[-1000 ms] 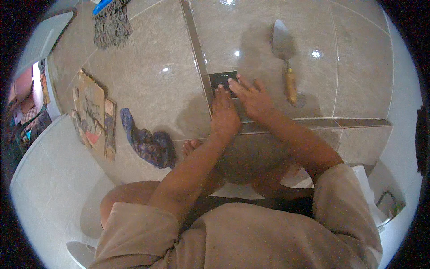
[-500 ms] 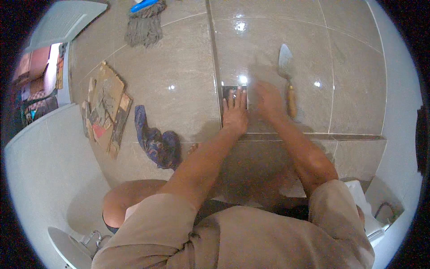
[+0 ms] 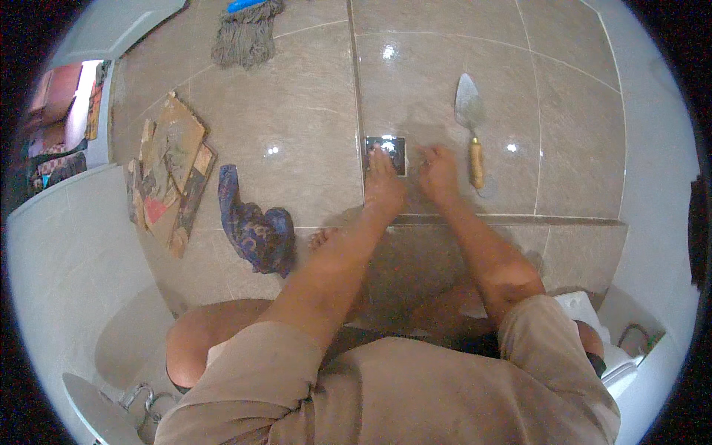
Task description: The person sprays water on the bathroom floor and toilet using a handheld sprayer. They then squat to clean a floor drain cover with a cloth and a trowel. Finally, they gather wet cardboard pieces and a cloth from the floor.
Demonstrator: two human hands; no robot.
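Note:
A dark, shiny square plate (image 3: 396, 147), like a floor drain cover, is set in the tiled floor beside a long joint. My left hand (image 3: 384, 180) lies over its near left part, fingers stretched forward and close together. Just right of the plate, my right hand (image 3: 439, 174) is low over the tile with its fingers curled in. Whether something small is between those fingers is hidden. Farther right lies a pointed trowel (image 3: 469, 104) with a wooden handle, apart from both hands.
Left of my arms are a crumpled dark patterned cloth (image 3: 263, 233) and a pile of broken board pieces (image 3: 174, 156). A grey mop head (image 3: 245, 37) lies at the far left. A low step edge (image 3: 512, 220) crosses under my right forearm. White walls (image 3: 67, 237) flank the floor.
My left fingers have drawn back and closed together, baring more of the dark plate. My right hand has pulled slightly nearer to me, its fingers more curled. The whole view has shifted a little.

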